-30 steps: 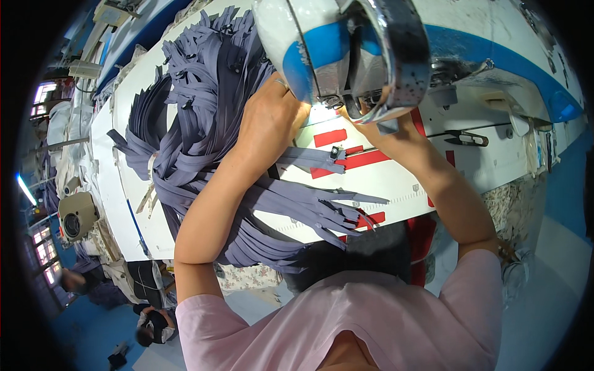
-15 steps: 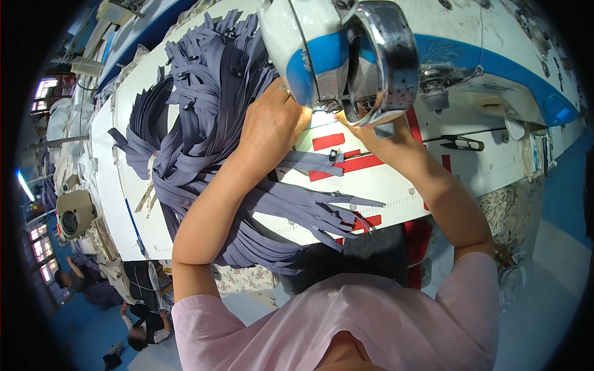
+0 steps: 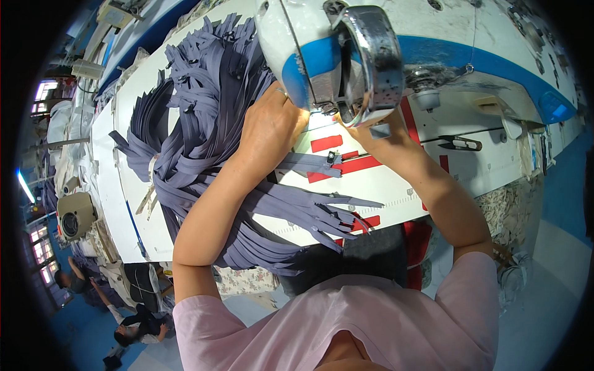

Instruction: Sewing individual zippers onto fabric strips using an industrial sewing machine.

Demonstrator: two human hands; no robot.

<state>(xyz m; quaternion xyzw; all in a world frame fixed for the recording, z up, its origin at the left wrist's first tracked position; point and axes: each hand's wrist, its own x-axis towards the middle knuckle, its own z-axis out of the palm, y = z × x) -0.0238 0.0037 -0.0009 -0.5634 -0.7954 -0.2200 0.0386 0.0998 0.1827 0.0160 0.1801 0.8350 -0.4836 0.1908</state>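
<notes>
My left hand (image 3: 267, 125) is bent with its fingers closed at the needle area of a white and blue sewing machine (image 3: 322, 59). What those fingertips pinch, if anything, is too small to make out. On the needle's other side is my right hand (image 3: 371, 137), its fingers largely hidden behind the machine's head and shiny metal lever. A big bundle of grey-purple zippers (image 3: 207, 123) lies to the left, passing under my left forearm. One zipper end with a dark slider (image 3: 315, 163) sticks out below my left wrist, over red tape strips (image 3: 352, 166) on the white table.
A black thread snipper (image 3: 461, 143) lies on the table at the right. A ruler scale (image 3: 402, 199) runs along the front edge. A blue pen-like stick (image 3: 135, 229) rests at the left edge. Two people (image 3: 139, 324) are at the far lower left.
Both hands have stayed almost in place at the needle. The machine's head appears slightly further left in the picture. A person in the background has stretched out an arm.
</notes>
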